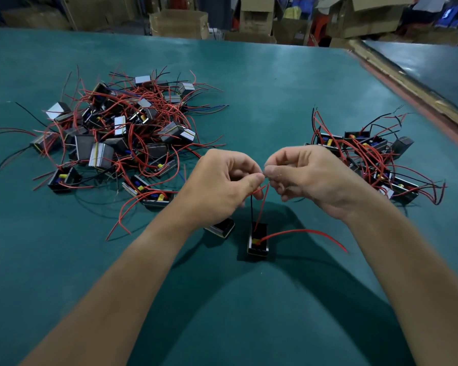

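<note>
Thumb and forefinger of the left hand (224, 180) and right hand (306, 178) pinched wire ends (265, 178) together at frame centre. Below them, the small black module (257, 240) hung by its wires above the green table (275, 101).

We've got two hands, left hand (220, 183) and right hand (310, 180), one grip between them. Below the grip sits one module (257, 244), with a second module (221, 228) just left. One black wire (251, 207) and two red wires (261, 210) climb to the grip, and a third red wire (302, 230) trails right. There are two heaps, a left heap (117, 138) and a right heap (368, 154), both too tangled to count.
</note>
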`<state>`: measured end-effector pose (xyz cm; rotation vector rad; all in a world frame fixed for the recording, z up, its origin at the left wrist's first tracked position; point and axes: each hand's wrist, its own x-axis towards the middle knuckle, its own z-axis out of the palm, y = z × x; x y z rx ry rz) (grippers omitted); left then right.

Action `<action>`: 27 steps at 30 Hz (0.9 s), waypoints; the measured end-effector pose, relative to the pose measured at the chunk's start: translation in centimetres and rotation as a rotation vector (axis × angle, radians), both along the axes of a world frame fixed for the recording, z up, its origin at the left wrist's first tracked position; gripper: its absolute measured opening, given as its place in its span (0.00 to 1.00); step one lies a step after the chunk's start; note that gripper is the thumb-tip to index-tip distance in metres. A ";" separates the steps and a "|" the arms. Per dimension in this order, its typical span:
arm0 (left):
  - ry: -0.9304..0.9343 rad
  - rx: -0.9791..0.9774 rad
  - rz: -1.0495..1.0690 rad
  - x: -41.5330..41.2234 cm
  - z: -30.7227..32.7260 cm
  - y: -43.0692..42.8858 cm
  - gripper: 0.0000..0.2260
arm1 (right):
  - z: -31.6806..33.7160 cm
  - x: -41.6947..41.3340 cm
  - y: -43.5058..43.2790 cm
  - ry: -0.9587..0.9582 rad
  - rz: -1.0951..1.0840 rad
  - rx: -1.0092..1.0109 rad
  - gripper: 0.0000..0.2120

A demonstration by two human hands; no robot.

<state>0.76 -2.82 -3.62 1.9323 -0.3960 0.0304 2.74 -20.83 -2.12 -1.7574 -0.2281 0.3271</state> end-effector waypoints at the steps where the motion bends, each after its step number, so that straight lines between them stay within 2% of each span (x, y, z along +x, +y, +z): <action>1: 0.041 -0.017 0.012 0.0 0.0 0.0 0.09 | -0.2 0.1 0.1 -0.108 -0.022 -0.016 0.08; 5: 0.146 -0.108 0.028 0.1 0.2 0.0 0.08 | -0.5 0.3 0.0 -0.373 -0.026 -0.082 0.07; 9: 0.183 -0.149 0.027 0.2 0.2 0.1 0.08 | -0.6 0.1 -0.2 -0.450 0.052 -0.181 0.05; 13: 0.165 -0.098 0.006 0.1 0.2 0.1 0.07 | -0.7 0.3 -0.3 -0.383 0.025 -0.159 0.09; 18: 0.181 -0.132 -0.001 0.1 0.3 0.0 0.07 | -0.5 0.1 -0.5 -0.395 0.078 -0.158 0.03; 22: 0.171 -0.137 -0.007 0.1 0.3 0.1 0.06 | -0.4 0.0 -0.5 -0.391 0.094 -0.204 0.07; 27: 0.084 -0.059 -0.009 0.1 0.1 0.1 0.07 | -0.3 0.0 -0.1 -0.181 0.074 -0.122 0.10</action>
